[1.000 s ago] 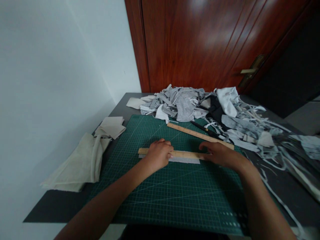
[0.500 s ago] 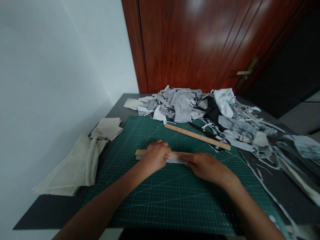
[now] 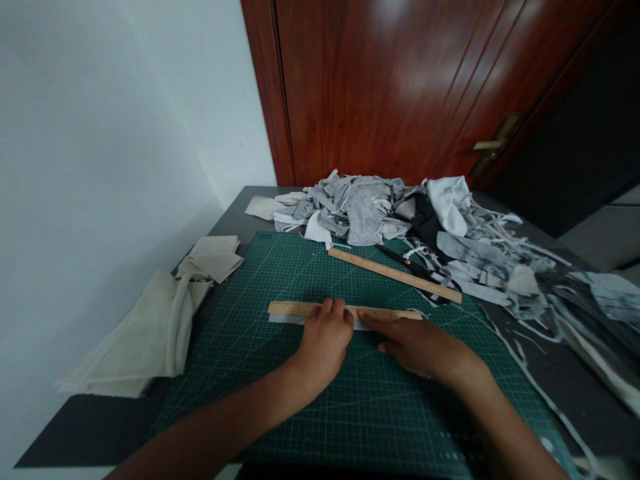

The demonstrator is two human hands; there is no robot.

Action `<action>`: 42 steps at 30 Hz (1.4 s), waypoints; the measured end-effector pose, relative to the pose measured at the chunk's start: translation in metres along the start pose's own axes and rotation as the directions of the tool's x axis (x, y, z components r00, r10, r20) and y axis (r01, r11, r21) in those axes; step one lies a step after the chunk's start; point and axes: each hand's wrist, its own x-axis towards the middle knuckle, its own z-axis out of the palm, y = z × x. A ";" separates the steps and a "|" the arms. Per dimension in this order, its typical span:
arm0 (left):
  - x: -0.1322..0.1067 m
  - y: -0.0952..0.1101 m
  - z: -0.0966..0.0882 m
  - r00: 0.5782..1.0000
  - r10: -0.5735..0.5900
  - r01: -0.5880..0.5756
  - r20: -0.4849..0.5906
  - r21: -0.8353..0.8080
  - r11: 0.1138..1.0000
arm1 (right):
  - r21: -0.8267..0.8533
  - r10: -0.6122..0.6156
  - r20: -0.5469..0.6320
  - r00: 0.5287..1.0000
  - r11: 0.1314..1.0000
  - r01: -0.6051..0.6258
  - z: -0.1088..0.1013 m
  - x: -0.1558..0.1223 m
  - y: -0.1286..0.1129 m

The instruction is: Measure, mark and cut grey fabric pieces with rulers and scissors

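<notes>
My left hand (image 3: 327,339) presses bent fingers on the near ruler (image 3: 295,307); whether they grip, I cannot tell. Just beside, my right hand (image 3: 425,345) lays its forefinger there, thumb spread. Open mat (image 3: 360,407) stretches towards me. My hands partly hide the cloth strip (image 3: 285,319); the scraps (image 3: 483,255) run out of view rightward.
</notes>
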 end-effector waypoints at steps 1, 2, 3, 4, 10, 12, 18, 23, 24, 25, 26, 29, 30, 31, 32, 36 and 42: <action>0.000 0.003 0.003 1.000 -0.002 0.002 -0.003 0.020 1.000 | 0.002 0.005 -0.001 1.000 1.000 -0.005 0.000 0.000 0.000; -0.001 0.005 0.007 1.000 -0.003 0.004 -0.016 0.043 0.999 | 0.008 0.008 -0.006 1.000 1.000 -0.008 0.000 0.000 0.000; -0.001 0.007 0.011 0.999 -0.003 0.005 -0.035 0.064 0.998 | 0.017 0.012 -0.014 1.000 1.000 -0.012 0.000 0.000 0.000; -0.002 0.008 0.016 0.998 -0.007 0.011 -0.057 0.083 0.997 | 0.027 0.014 -0.022 1.000 1.000 -0.014 0.000 0.000 -0.001; -0.005 0.015 0.035 0.988 -0.065 0.075 -0.143 0.064 0.995 | 0.042 -0.017 -0.050 0.999 0.999 0.019 0.002 0.000 0.001; -0.006 0.016 0.038 0.986 -0.073 0.080 -0.150 0.045 0.996 | 0.052 -0.006 -0.049 0.999 0.999 0.009 0.002 0.000 0.002; -0.006 0.018 0.037 0.989 -0.073 0.087 -0.131 0.102 0.991 | 0.119 -0.037 -0.021 0.999 0.992 0.039 0.007 0.001 0.007; -0.006 0.020 0.026 0.999 -0.041 0.044 -0.021 0.117 0.992 | 0.186 -0.068 -0.072 0.995 0.979 0.080 0.006 0.001 0.012; -0.006 0.021 0.025 0.999 -0.036 0.038 -0.013 0.111 0.993 | 0.200 -0.087 -0.083 0.993 0.974 0.102 0.004 0.002 0.013; -0.006 0.021 0.023 0.999 -0.036 0.036 -0.007 0.104 0.994 | 0.211 -0.100 -0.088 0.991 0.970 0.117 0.002 0.003 0.016; -0.006 0.021 0.022 0.999 -0.037 0.037 -0.006 0.098 0.995 | 0.212 -0.093 -0.090 0.992 0.971 0.111 0.000 0.004 0.018; -0.007 0.020 0.022 0.999 -0.034 0.036 -0.018 0.092 0.995 | 0.124 0.058 -0.122 0.991 0.991 -0.043 -0.002 0.009 0.033; -0.008 0.020 0.023 0.999 -0.034 0.037 -0.026 0.096 0.995 | 0.080 0.120 -0.148 0.982 0.991 -0.109 -0.001 0.010 0.040; -0.008 0.020 0.024 0.999 -0.036 0.039 -0.038 0.099 0.994 | 0.046 0.161 -0.176 0.971 0.987 -0.155 0.001 0.012 0.048; -0.008 0.020 0.024 0.998 -0.037 0.042 -0.052 0.098 0.994 | 0.022 0.186 -0.197 0.963 0.982 -0.185 0.002 0.013 0.056; -0.007 0.021 0.026 0.997 -0.039 0.044 -0.065 0.070 0.997 | -0.002 0.228 -0.175 0.958 0.973 -0.232 0.003 0.016 0.079; -0.004 0.021 0.025 0.997 -0.078 0.080 -0.029 0.063 0.995 | 0.039 0.248 -0.119 0.961 0.969 -0.245 -0.015 0.013 0.073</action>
